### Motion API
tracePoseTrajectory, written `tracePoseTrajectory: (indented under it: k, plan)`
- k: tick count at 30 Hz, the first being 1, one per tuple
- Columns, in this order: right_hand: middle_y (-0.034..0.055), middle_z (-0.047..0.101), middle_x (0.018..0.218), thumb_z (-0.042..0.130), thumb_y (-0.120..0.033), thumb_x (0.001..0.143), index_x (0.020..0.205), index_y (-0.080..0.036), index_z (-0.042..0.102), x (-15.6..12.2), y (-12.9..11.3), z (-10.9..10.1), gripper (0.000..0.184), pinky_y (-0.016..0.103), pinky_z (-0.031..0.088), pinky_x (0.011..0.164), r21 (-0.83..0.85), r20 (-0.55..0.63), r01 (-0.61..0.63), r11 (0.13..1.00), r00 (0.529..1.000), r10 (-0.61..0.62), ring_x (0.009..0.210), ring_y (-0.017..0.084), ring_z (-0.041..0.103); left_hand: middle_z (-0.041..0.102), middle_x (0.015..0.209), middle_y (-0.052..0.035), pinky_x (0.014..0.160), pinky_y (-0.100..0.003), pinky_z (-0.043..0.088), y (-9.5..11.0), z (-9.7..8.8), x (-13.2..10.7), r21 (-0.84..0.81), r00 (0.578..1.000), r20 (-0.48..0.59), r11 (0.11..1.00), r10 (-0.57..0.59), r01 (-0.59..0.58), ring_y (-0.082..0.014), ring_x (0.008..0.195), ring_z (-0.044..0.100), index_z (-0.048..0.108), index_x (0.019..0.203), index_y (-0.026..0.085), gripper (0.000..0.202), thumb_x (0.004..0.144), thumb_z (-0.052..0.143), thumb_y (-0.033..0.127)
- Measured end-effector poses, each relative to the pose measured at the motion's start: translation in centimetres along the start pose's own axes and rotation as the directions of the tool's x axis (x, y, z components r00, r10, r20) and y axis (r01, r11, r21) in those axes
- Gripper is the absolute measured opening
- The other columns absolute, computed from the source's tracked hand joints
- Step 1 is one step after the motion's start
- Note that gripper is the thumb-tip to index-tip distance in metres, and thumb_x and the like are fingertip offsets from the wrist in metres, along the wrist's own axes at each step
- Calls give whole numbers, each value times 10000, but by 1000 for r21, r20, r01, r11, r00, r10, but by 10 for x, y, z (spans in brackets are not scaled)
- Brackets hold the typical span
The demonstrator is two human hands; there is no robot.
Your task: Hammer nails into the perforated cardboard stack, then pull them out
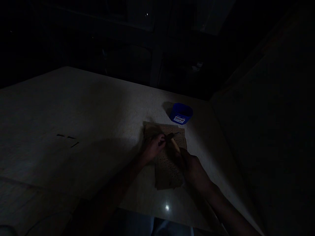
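Note:
My right hand (pixel 192 165) is wrapped round the pale wooden handle of a hammer (pixel 175 145). Its dark head lies over the upper part of a brown cardboard piece (pixel 167 177), close to my left fingers. The left hand (pixel 154 146) rests at the cardboard's upper left, fingers drawn together in a pinch. Whatever sits between those fingertips is lost in the dark beside the hammer head. Rows of small dark marks or holes cover the cardboard, which lies flat on the table.
A blue plastic tub (pixel 181 113) with a white label stands just beyond the cardboard. Several thin dark nail-like pieces (pixel 71 137) lie far left on the pale tabletop (pixel 98 108). A dark wall or panel (pixel 265 131) rises along the right. Light is very dim.

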State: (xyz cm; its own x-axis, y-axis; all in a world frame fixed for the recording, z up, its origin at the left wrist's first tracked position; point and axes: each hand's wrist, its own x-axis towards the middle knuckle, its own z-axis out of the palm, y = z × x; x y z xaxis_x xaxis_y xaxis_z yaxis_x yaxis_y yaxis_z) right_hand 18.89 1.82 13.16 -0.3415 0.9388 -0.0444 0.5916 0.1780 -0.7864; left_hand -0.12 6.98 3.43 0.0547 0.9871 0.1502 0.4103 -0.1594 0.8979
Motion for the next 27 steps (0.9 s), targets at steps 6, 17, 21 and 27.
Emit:
tracePoseTrajectory:
  k: [6,17,21,27]
  plan:
    - [85,722,747,366,-476,1003,1106,-149,660,-1,-2,0,451,284,451,556,-45,-16,-14,999,1000,13,642,234,685,763,1057,-36,884,-319,580,0,0,-1,-8,1000,6,1000,-19,19,-186,994,733,605,1071,227,264,846,624,89]
    - [107,738,782,352,-460,996,1105,-149,637,2,0,3,436,289,420,533,-66,49,-64,996,997,67,650,247,697,755,990,-30,834,-316,581,1,-2,-2,-2,999,-32,1000,17,-17,-183,938,732,597,1011,222,214,837,641,106]
    - [103,730,770,348,-478,1000,1105,-150,640,2,-1,3,452,287,422,541,-66,34,-26,997,999,28,643,240,689,748,994,-33,811,-295,571,1,-1,-1,-33,1000,-21,999,-9,8,-176,926,729,586,1030,219,253,825,632,78]
    - [125,749,824,376,-401,982,1153,-151,637,5,-3,5,400,292,416,543,-91,91,-54,994,994,62,675,254,700,730,892,-10,780,-293,562,4,-2,0,-16,999,-32,999,-39,38,-166,841,711,584,1064,205,287,813,642,78]
